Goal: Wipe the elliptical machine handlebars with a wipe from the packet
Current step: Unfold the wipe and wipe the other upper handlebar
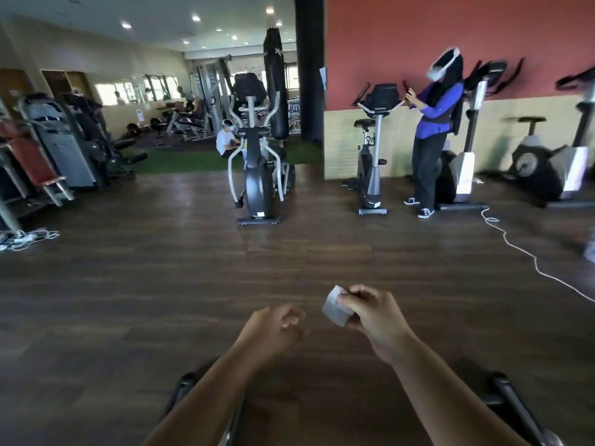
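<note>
My right hand (pixel 373 317) pinches a small grey-white wipe packet (pixel 335 309) between thumb and fingers, held out over the wooden floor. My left hand (pixel 277 326) hovers just left of the packet, fingers curled with nothing in them, a small gap apart from it. Two black handlebar ends of the machine under me poke up at the bottom, the left handlebar (pixel 182 389) and the right handlebar (pixel 512 400), below my forearms. Neither hand touches them.
An elliptical machine (pixel 257 162) stands straight ahead across the dark wood floor. A person stands by an exercise bike (pixel 370 156) at the right wall. A white cable (pixel 531 255) trails over the floor at right. Weight machines (pixel 58 149) line the left.
</note>
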Motion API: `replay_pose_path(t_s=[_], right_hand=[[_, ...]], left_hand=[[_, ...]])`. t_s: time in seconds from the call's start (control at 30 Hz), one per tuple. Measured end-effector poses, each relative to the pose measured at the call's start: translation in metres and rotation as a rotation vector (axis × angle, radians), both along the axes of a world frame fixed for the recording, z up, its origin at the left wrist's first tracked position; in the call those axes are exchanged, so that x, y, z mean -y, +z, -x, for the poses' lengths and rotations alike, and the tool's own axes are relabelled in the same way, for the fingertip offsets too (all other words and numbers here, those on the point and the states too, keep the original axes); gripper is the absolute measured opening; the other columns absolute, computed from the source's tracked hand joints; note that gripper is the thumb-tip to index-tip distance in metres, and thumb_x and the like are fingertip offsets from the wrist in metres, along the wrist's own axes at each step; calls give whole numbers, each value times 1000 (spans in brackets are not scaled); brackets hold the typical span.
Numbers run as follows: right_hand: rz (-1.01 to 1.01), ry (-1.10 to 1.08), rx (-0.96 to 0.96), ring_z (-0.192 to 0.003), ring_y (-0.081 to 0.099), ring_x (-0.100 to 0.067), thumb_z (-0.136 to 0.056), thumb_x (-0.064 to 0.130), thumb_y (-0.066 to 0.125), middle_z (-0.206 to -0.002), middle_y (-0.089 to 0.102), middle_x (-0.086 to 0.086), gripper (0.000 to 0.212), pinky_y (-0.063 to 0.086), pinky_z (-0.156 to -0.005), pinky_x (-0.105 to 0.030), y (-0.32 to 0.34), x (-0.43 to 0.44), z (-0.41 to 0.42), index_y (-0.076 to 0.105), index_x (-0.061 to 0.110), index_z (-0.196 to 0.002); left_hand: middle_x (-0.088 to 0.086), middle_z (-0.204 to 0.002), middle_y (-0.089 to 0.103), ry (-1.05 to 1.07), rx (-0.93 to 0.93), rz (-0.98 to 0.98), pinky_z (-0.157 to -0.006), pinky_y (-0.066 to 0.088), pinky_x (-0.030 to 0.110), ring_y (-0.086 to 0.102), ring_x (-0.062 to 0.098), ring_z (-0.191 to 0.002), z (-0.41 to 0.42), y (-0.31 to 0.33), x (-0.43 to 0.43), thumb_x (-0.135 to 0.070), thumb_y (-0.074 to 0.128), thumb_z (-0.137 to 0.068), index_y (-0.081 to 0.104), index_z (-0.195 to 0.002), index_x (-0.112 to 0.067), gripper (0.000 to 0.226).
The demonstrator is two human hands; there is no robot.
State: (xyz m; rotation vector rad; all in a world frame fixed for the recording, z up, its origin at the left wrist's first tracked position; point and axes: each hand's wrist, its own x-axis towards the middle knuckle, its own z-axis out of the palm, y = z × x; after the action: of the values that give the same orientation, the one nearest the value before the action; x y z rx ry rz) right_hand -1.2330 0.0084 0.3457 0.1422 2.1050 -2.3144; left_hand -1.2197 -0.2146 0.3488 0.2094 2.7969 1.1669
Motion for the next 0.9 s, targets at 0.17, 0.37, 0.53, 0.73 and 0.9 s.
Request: replay_pose_path(t_s=[0.17,0.37,0.53,0.73,0.9], right_hand=[[22,-37,60,-76,72,-18,-91,0,71,-76,72,-5,8,59,-64,-30,-16,-40,113,75,4,-84],[-79,45,67,-71,66,-15,-88,2,73,-72,66,-6,10,58,-63,-32,-17,-53,267,72,0,-79],[-144,166,54,-77,65,-20,-70,28,81,-74,66,-6,20,57,-75,-45,-14,-2,391,75,10,-76],[-130,324,37,-73,62,-18,-83,9,79,-69,63,-3,18,54,-70,-37,-27,124,521,70,13,-67],[-106,451,89,-73,65,-19,-89,1,72,-73,67,-6,19,57,-64,-34,-38,240,617,72,13,-74]], left_hand=[[-17,-103,73,-48,23,25,-79,47,9,65,-6,-100,126,-23,-38,-40,76,-85,72,-108,-35,24],[-18,-100,75,118,73,-24,-86,55,22,66,-7,-98,256,-35,-59,-44,76,-81,74,-99,-38,20],[-13,-102,78,234,62,-16,-88,54,22,70,-5,-99,349,-32,-17,-43,77,-82,76,-104,-33,24],[-10,-104,79,422,67,-4,-77,49,15,71,1,-100,453,-46,92,-39,76,-80,77,-107,-31,29],[-10,-93,78,562,117,-9,-71,50,18,72,5,-93,528,-52,198,-37,78,-80,78,-101,-31,22]])
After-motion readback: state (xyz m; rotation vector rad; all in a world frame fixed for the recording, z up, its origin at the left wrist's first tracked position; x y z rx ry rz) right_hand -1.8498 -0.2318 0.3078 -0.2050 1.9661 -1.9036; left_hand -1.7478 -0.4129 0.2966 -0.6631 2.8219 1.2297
